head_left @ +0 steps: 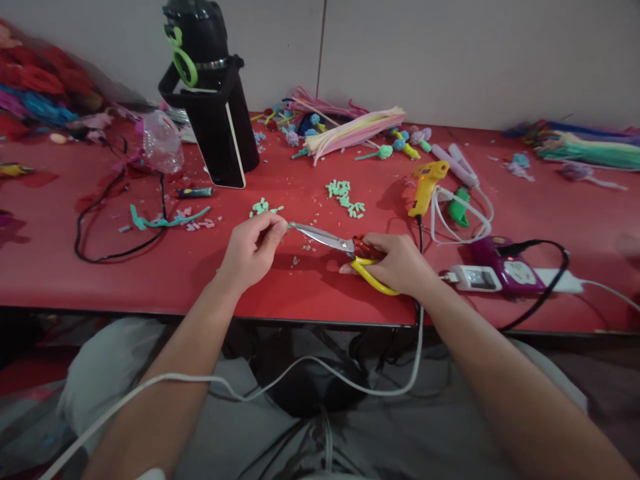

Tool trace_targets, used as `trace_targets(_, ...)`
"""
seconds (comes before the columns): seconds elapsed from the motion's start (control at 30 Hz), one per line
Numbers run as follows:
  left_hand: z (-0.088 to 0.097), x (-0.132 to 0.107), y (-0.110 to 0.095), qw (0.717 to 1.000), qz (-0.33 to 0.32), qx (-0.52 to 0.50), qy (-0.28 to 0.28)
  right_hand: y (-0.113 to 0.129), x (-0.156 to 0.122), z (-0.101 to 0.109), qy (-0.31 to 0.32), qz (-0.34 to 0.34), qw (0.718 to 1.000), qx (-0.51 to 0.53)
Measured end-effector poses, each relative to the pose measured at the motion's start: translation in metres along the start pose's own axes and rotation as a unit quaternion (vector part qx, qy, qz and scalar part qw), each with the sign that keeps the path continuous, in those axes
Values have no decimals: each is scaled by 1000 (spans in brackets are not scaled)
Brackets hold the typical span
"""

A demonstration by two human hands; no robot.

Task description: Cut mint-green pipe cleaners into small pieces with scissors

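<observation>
My right hand (395,261) is wrapped round the handles of a pair of scissors (325,237), one handle red and one yellow. The blades point left and look nearly closed, their tips at the fingertips of my left hand (255,248). Thumb and forefinger of that hand are pinched together; whatever is between them is too small to make out, with only a hint of green at the tips. Just behind the left hand lies a small pile of short green pieces (261,207). A second pile of green pieces (345,197) is beyond the blades.
A black bottle (240,113) stands at the back left with a phone (220,143) leaning on it. Pipe cleaners (355,133) lie along the wall. On the right are a yellow glue gun (429,187), a purple power strip (520,275) and cables. A white cable (320,363) hangs across my lap.
</observation>
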State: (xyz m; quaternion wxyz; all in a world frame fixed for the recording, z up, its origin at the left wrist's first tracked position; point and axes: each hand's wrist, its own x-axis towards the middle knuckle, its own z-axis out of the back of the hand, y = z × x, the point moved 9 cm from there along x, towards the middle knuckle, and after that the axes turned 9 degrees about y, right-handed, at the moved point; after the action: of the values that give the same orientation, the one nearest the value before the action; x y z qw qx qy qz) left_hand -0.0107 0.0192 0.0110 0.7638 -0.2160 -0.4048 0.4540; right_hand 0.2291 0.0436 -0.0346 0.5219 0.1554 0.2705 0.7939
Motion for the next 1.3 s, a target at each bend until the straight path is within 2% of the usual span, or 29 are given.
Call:
trace_targets(1.0, 1, 0, -3, 1000, -11, 11, 0, -4, 1, -2, 5, -5, 1000, -1)
trace_targets(1.3, 0, -1, 0, 1000, 6, -11, 5, -6, -1, -1, 0, -6, 1000, 2)
